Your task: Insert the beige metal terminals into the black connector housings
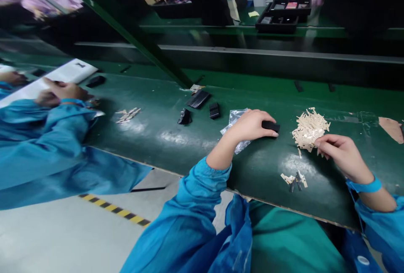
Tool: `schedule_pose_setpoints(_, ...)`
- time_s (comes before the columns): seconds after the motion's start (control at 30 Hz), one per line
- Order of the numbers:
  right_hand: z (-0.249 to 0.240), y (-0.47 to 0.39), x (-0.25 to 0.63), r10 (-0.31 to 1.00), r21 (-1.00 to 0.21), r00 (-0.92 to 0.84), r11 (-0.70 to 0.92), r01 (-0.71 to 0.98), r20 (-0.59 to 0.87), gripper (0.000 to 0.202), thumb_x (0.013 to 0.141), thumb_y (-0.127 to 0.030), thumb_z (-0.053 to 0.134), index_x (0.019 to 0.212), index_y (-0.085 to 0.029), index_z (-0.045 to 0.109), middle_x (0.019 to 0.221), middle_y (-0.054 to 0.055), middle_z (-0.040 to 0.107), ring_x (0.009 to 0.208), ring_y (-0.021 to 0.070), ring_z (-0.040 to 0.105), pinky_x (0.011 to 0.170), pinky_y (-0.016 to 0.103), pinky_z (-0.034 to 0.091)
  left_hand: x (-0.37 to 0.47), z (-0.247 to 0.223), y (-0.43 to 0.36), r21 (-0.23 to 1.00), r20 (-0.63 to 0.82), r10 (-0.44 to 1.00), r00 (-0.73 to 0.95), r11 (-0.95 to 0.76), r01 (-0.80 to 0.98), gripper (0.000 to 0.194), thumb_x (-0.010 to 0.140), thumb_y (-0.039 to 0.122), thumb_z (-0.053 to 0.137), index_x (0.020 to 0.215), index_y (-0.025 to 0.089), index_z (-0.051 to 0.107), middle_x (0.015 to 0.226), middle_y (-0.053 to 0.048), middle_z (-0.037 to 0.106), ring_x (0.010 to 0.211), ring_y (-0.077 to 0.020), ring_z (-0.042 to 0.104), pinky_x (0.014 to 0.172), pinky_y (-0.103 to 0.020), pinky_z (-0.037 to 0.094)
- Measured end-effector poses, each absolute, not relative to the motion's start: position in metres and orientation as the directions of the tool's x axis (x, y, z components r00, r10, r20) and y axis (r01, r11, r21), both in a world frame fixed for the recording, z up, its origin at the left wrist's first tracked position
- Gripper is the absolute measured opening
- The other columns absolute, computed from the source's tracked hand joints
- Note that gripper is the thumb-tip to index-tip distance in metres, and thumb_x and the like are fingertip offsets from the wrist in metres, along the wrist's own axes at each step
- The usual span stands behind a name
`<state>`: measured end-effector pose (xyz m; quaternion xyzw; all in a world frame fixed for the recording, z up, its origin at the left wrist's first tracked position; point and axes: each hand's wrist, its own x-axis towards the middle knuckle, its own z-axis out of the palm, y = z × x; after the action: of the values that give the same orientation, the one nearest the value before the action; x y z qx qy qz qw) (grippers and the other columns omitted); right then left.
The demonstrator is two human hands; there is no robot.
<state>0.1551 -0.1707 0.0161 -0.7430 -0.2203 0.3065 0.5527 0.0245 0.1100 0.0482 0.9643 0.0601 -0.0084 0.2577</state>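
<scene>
Black part (270,126) sits pinned under your left hand (252,124) — fingers closed over it. Your right hand (339,151) pinches at the strip pile (309,129) just beside; single one strip out next.

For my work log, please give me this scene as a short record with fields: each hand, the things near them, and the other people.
Left hand: left hand rests on a small black plastic block, over a clear plastic bag.
Right hand: right hand touches the edge of a pile of pale beige strips.
Surface: dark green belt.
Nearby: three black comb-like parts; few loose strips.
Others: blue sleeve of a neighbour at left; people in pink across, with black trays.
</scene>
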Motion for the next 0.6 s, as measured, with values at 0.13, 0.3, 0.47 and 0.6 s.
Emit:
schedule_pose_setpoints(0.13,0.012,-0.169,0.148,0.629,-0.975,0.763,-0.221,-0.006,-0.147,0.022,0.081,-0.043,0.080,0.078,-0.021,0.080,0.065,0.003,0.070,0.054,0.0157,0.055,0.051,0.029,0.045,0.021,0.056,0.065,0.666,0.123,0.276,0.953,-0.735,0.126,0.034,0.099,0.051,0.065,0.098,0.021,0.080,0.102,-0.005,0.080,0.099,-0.0213,0.071,0.091,-0.034,0.049)
schedule_pose_setpoints(0.3,0.014,-0.167,0.140,0.655,-0.982,0.742,-0.188,-0.023,-0.143,0.019,0.079,-0.040,0.080,0.075,-0.021,0.080,0.063,0.003,0.070,0.053,0.0154,0.057,0.051,0.028,0.046,0.031,0.046,0.014,0.928,-0.010,0.196,0.981,-0.363,0.082,0.028,0.100,0.038,0.060,0.089,0.018,0.075,0.086,-0.001,0.075,0.079,-0.0147,0.065,0.074,-0.027,0.047)
schedule_pose_setpoints(0.47,0.020,-0.169,0.139,0.733,-0.976,0.663,-0.216,0.016,-0.152,0.014,0.077,-0.033,0.079,0.071,-0.021,0.080,0.064,0.003,0.072,0.055,0.0149,0.059,0.056,0.028,0.049,0.039,0.036,0.013,0.975,-0.076,0.084,0.994,-0.204,0.091,0.031,0.099,0.042,0.059,0.081,0.017,0.067,0.075,0.002,0.062,0.071,-0.0115,0.052,0.067,-0.024,0.041)
schedule_pose_setpoints(0.6,0.026,-0.169,0.139,0.738,-0.977,0.655,-0.214,-0.002,-0.163,0.009,0.075,-0.030,0.079,0.071,-0.022,0.080,0.065,0.003,0.074,0.056,0.0157,0.061,0.057,0.027,0.051,0.038,0.035,0.016,0.956,-0.076,0.066,0.995,-0.280,0.092,0.033,0.100,0.042,0.058,0.079,0.017,0.065,0.073,0.002,0.057,0.069,-0.0109,0.050,0.066,-0.024,0.039)
